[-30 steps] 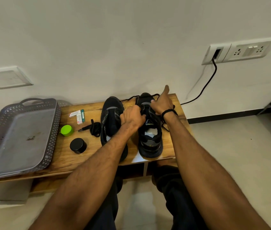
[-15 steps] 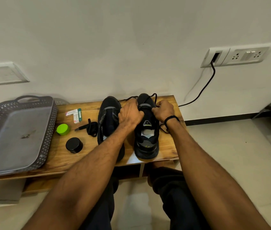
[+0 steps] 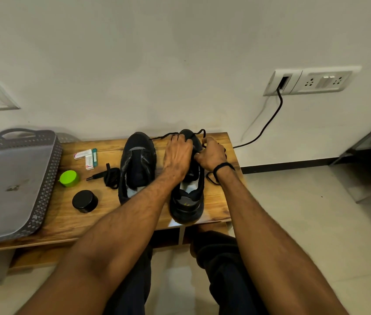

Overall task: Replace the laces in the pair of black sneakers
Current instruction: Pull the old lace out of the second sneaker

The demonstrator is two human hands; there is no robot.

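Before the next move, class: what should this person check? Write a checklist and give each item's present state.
1. Sneaker held steady: ok, the left hand grips the sneaker on the table.
2. Lace in hand: ok, the right hand pinches the lace.
3. Lace path through the sneaker: cannot tell, the hands cover it.
4. Spare lace ready: ok, it lies bundled beside the other sneaker.
5. Other sneaker stripped: ok, no lace shows on it.

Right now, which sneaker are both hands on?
The right sneaker: the left hand holds it, the right hand pinches its lace. No hand touches the left sneaker.
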